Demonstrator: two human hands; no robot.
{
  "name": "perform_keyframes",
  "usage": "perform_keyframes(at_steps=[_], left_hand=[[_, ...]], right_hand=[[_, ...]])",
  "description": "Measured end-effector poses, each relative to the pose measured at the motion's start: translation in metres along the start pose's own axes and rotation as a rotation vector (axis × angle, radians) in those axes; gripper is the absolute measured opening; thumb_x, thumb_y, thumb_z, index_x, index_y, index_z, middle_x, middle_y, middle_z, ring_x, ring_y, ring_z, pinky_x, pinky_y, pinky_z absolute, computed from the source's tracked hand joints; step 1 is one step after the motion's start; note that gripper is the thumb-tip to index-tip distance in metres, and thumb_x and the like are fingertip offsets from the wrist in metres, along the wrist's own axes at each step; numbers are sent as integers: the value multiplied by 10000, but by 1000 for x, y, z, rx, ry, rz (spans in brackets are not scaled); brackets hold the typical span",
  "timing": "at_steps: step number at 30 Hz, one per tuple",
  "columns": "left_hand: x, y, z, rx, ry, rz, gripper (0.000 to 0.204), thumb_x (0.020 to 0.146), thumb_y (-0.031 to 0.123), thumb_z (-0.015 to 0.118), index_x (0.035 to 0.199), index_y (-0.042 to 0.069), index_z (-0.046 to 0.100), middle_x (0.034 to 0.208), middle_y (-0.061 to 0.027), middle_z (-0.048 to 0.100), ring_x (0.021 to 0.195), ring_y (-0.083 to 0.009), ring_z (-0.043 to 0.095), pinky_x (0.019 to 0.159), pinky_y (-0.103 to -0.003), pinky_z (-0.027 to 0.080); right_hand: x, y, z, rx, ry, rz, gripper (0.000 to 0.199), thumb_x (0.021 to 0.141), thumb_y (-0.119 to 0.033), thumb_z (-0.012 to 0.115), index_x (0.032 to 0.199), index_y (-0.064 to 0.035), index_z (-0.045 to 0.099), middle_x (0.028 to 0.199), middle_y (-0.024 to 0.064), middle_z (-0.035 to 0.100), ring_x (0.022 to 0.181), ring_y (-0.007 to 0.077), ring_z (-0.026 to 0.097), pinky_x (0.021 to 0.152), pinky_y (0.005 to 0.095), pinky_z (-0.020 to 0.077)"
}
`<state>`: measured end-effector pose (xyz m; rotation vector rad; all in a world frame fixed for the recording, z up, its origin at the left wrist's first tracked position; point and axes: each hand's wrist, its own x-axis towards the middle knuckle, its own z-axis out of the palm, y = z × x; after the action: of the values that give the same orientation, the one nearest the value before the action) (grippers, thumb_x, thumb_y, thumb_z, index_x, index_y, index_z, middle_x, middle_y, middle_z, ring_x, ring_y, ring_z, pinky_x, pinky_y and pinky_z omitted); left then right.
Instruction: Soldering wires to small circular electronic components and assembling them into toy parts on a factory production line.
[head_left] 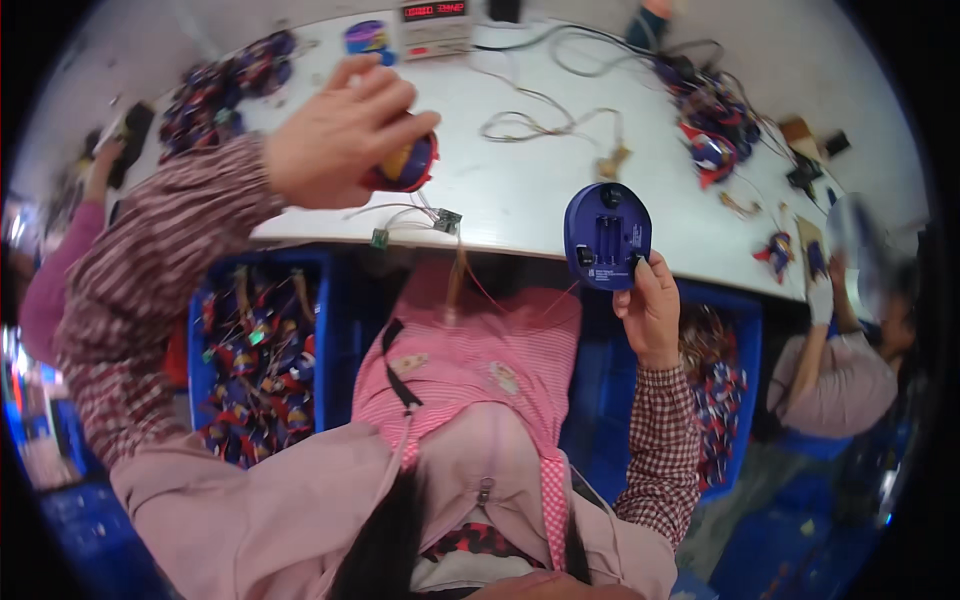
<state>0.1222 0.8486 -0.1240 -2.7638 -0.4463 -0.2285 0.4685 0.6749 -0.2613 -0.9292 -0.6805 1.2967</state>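
My left hand (345,130) is closed over a round red, blue and yellow plastic part (408,165), held above the table's near edge. The fingers hide most of that part. Below it, a small green circuit board (447,220) and another little board (380,238) dangle on thin wires by the table edge. My right hand (652,305) grips a dark blue oval battery base (607,238) by its lower right edge. An open battery compartment faces up on it. A thin red wire runs from the boards across my lap toward the base.
A white table (500,120) spans the front, with a power supply (435,28) and loose cables (540,122). Part piles (215,100) lie left, others (712,130) right. Blue bins (325,340) of parts flank my lap. A co-worker (840,370) sits right; another person's sleeve (65,270) is left.
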Motion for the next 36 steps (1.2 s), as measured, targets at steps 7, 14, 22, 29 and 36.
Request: perform_keyframes(at_steps=[7,14,22,29,36], left_hand=[[-38,-46,112,259,-239,-43,630,598,116,701,1184,70,473,1044,-74,475,1093,-222,435,1042,-474,202],[-26,-65,160,286,-353,-16,598,673,76,648,1238,78,454,1070,-63,470,1157,-204,413,1084,-496,151],[-33,-64,150,237,14,71,423,778,97,578,1193,100,496,1068,-65,489,1175,-229,399,1057,-494,194],[6,17,111,-629,144,-445,474,778,173,635,1210,43,489,1075,-152,521,927,-268,542,797,-397,441],[65,50,163,-1025,60,-780,458,839,347,583,1123,-2,498,810,-192,628,773,-337,613,702,-402,476]], right_hand=[[53,46,46,-179,32,111,233,912,-148,553,1070,-12,451,775,71,595,581,114,578,497,237,505],[76,51,49,-334,164,194,272,889,-208,600,1028,-7,480,731,60,586,550,121,575,495,239,503],[80,-2,19,-917,155,231,381,864,-271,631,1103,-3,505,743,54,575,510,97,519,463,207,438],[152,-10,4,-1189,185,-494,375,807,-276,688,1000,17,554,704,21,571,535,69,474,460,204,393],[129,-21,68,-735,39,-223,209,859,-183,639,956,-14,564,753,24,595,548,55,483,469,195,413]])
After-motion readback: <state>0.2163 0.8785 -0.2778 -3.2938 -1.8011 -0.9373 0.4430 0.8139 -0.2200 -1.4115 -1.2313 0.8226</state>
